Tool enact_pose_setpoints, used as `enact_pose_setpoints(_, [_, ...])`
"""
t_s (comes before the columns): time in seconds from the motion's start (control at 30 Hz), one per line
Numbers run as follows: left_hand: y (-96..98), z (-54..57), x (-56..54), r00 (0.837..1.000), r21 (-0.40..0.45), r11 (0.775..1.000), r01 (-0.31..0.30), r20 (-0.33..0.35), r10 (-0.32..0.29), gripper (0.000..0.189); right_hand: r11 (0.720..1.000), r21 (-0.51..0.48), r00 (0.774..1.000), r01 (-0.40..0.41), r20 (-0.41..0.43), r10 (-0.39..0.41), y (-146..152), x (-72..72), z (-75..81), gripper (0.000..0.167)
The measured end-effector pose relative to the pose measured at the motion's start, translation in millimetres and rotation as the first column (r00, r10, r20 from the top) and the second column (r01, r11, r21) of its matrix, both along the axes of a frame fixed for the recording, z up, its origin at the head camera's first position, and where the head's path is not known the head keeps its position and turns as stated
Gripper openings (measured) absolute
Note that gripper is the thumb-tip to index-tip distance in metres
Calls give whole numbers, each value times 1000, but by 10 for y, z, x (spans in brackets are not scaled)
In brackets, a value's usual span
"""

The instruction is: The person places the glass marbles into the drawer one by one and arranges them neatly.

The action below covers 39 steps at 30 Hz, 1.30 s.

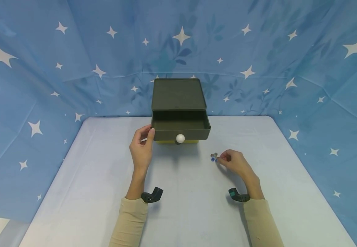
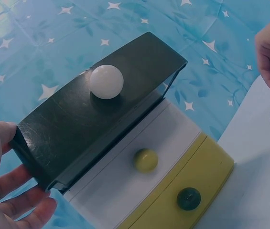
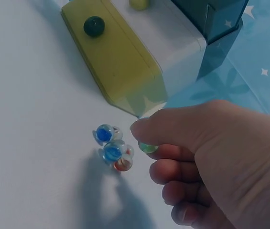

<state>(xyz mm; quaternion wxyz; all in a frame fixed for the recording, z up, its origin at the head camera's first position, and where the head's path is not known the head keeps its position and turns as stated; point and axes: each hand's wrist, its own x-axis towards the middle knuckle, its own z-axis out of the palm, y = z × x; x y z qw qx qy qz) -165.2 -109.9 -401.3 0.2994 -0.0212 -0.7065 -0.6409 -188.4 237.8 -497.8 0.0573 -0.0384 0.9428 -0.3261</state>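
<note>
My left hand [image 1: 142,147] grips the left edge of a dark green drawer [image 1: 166,135], which is pulled out from the top of a small drawer cabinet [image 1: 178,94]. A white round knob [image 2: 106,82] sits on the drawer's front. On the table to the cabinet's right, my right hand [image 1: 236,163] pinches a green marble [image 3: 147,147] between thumb and index finger. Close to these fingertips lies a small cluster of clear glass marbles [image 3: 112,150] with blue and reddish swirls.
Below the green drawer are a white drawer [image 2: 120,179] with a yellow knob and a yellow drawer [image 2: 213,164] with a dark green knob, both pushed in. A white table [image 1: 178,206] holds everything. Behind it hangs a blue star-patterned cloth [image 1: 120,92].
</note>
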Motion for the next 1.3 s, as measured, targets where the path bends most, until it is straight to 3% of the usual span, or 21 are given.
enact_pose_setpoints(0.37, [-4, -16, -5, 1000, 9, 1000, 3, -5, -3, 28, 1000, 17, 996, -7, -85, 9, -43, 36, 116, 25])
enact_pose_setpoints(0.8, [-9, -21, -5, 1000, 12, 1000, 4, -4, -4, 28, 1000, 1, 975, -19, -219, 18, -115, 76, 262, 21])
enact_pose_setpoints(0.97, [-8, -40, -12, 1000, 19, 1000, 12, -2, -12, 28, 999, -1, 950, -44, -310, 41, -133, 83, 290, 17])
enact_pose_setpoints(1.13, [-8, -47, -14, 1000, 29, 999, 19, 3, -19, 28, 998, 7, 906, -68, -419, 65, -167, 93, 348, 14])
enact_pose_setpoints(1.3, [-5, -46, -14, 1000, 26, 999, 20, 3, -21, 28, 998, 4, 879, -60, -474, 55, -226, 107, 441, 14])
